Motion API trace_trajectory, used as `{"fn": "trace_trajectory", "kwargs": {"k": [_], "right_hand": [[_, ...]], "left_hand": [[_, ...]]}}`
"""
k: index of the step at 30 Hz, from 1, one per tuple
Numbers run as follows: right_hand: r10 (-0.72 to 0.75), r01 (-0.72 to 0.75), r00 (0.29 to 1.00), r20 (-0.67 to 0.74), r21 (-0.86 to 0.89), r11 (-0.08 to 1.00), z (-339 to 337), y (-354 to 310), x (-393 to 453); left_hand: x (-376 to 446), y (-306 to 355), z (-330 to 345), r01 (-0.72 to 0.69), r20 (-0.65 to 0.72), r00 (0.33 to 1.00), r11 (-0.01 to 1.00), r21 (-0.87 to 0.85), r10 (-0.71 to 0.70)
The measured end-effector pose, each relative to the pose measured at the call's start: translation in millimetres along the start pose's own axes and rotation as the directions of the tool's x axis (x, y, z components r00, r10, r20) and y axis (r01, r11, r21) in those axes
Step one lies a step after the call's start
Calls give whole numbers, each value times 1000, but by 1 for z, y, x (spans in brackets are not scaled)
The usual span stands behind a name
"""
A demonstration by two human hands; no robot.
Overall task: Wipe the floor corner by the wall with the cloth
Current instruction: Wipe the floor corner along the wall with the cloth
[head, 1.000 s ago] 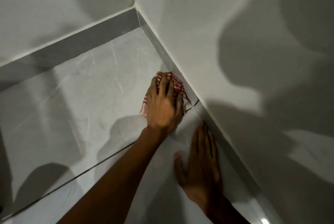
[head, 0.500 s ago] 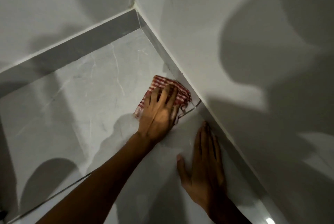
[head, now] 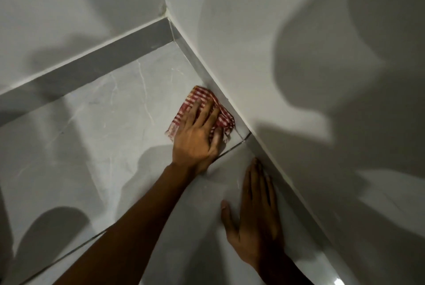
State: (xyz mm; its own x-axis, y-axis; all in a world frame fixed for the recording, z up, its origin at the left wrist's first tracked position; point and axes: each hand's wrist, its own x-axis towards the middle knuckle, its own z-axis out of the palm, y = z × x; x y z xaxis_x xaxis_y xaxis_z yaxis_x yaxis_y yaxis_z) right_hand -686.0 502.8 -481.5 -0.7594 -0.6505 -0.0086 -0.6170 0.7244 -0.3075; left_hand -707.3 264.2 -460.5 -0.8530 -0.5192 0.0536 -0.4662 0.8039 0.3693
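Note:
A red-and-white checked cloth [head: 199, 98] lies crumpled on the grey marble floor tile [head: 103, 123], its right edge against the skirting of the right wall [head: 287, 54]. My left hand [head: 197, 139] presses down flat on the cloth, fingers spread over its near half. The far part of the cloth shows beyond my fingertips. My right hand [head: 255, 222] rests flat and open on the floor nearer to me, fingers pointing along the skirting. The floor corner [head: 173, 40], where the two walls meet, is beyond the cloth.
Grey skirting [head: 92, 68] runs along the foot of the back wall, and another strip [head: 195, 63] along the right wall. A dark grout line [head: 236, 145] crosses the floor just behind my left hand. Shadows fall over the walls and floor.
My left hand has slid a little back and to the left on the cloth, so more cloth shows beyond my fingertips. My right hand has stayed in place.

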Motion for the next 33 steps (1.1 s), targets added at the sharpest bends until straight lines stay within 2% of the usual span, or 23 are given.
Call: {"fn": "trace_trajectory", "kwargs": {"k": [3,5,8,10,13,15,17,21,25,30,33], "right_hand": [[-5,5,1000,22,5,1000,-1,1,1],[-7,7,1000,15,2,1000,-1,2,1],[-32,32,999,30,2,999,-2,2,2],[-44,45,999,16,-19,999,-3,1,2],[-46,46,999,-1,-26,999,-3,0,3],[-44,44,999,-2,-37,998,-2,0,2],[-37,36,999,-16,-33,999,0,1,2],[-48,49,999,-16,4,999,-1,-1,1],[-36,36,999,8,5,999,-2,1,4],[-91,91,996,2,-55,994,-1,1,12],[-102,103,995,18,-31,994,2,1,20]], "left_hand": [[-5,4,2,7,27,1000,999,-52,-5],[-16,-1,-1,-115,61,991,992,-61,118],[-35,-18,-7,-332,80,939,943,-27,333],[-33,-25,-10,-275,54,960,961,-2,275],[-7,-11,-11,-28,33,999,998,-52,30],[2,0,-5,28,39,999,995,-98,-25],[-9,7,1,15,38,999,996,-89,-12],[-53,26,9,-100,18,995,991,-91,102],[-44,17,8,-161,-15,987,985,-63,161],[7,-9,0,13,-2,1000,997,-70,-13],[1,-11,0,-67,13,998,997,-42,68]]}}
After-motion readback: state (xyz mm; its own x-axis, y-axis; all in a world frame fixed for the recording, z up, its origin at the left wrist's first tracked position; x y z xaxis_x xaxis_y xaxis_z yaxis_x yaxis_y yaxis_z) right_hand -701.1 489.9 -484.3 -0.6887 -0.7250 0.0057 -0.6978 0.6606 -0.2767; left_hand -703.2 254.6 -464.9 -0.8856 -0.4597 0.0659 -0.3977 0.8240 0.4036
